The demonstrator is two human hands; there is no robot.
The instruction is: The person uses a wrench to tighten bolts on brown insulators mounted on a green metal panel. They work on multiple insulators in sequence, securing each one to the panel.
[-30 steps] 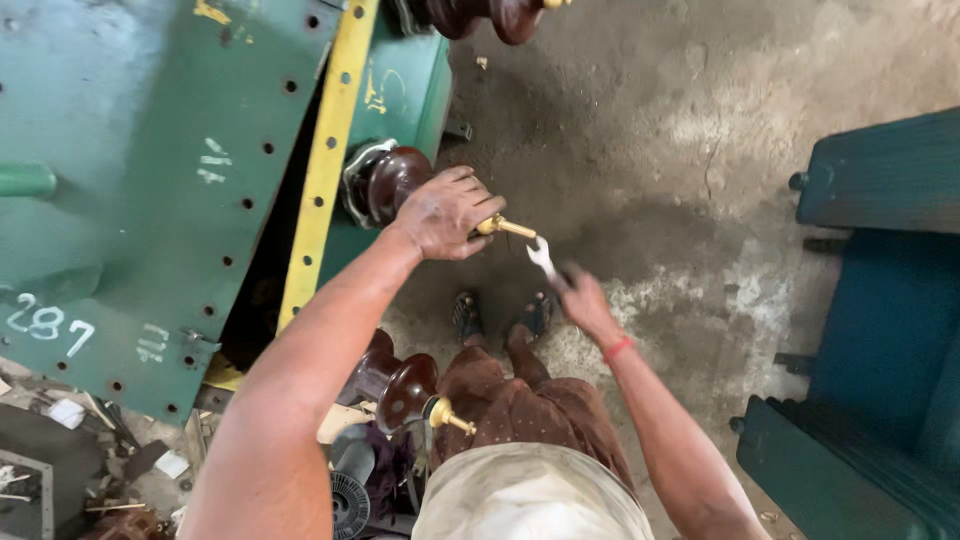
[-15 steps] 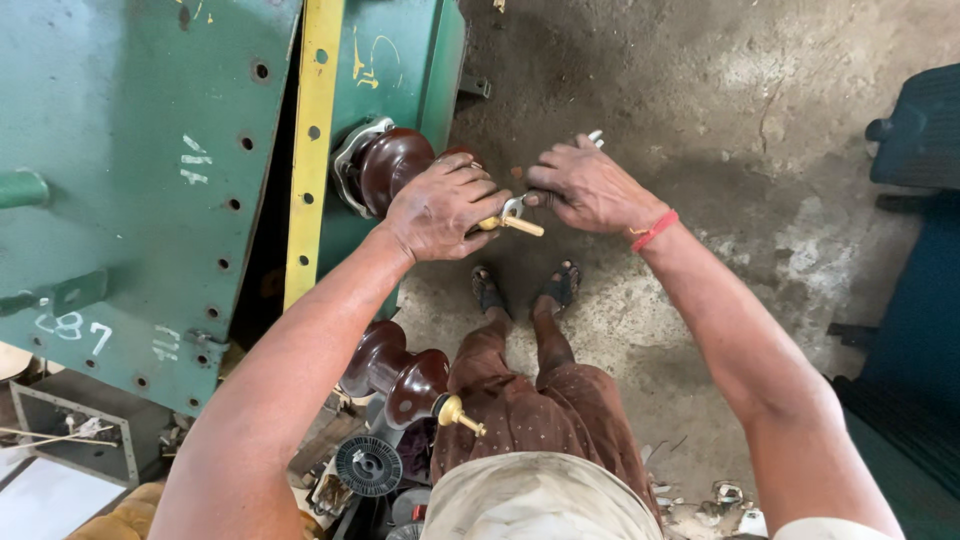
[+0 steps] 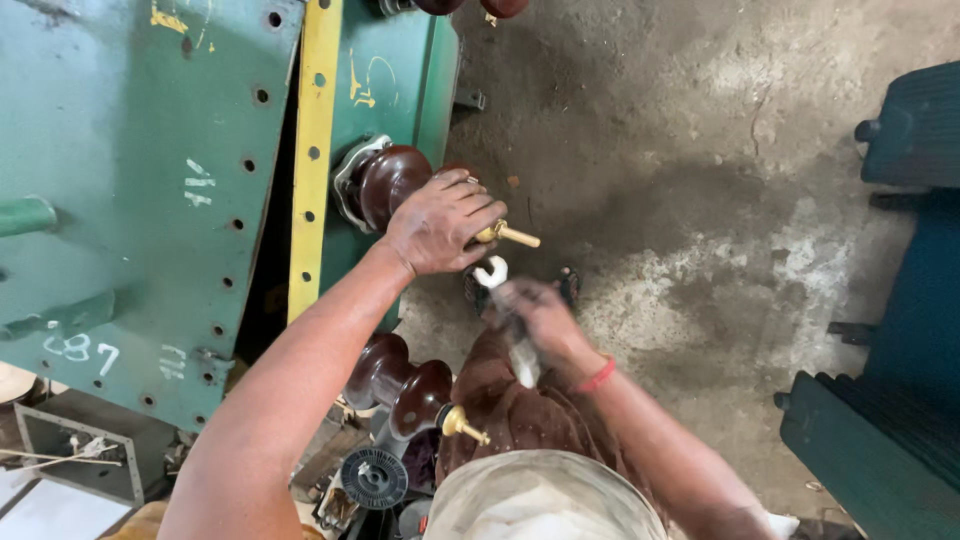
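Head view: left hand (image 3: 440,222) grips brown insulator (image 3: 385,182); right hand (image 3: 535,310) clutches spanner (image 3: 492,272) just below.

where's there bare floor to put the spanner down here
Open concrete floor lies between the green tank and the dark blue finned units, right of the left hand on the brown bushing. Crowded: lower left, around the lower bushing and black disc. The right hand holds the spanner.
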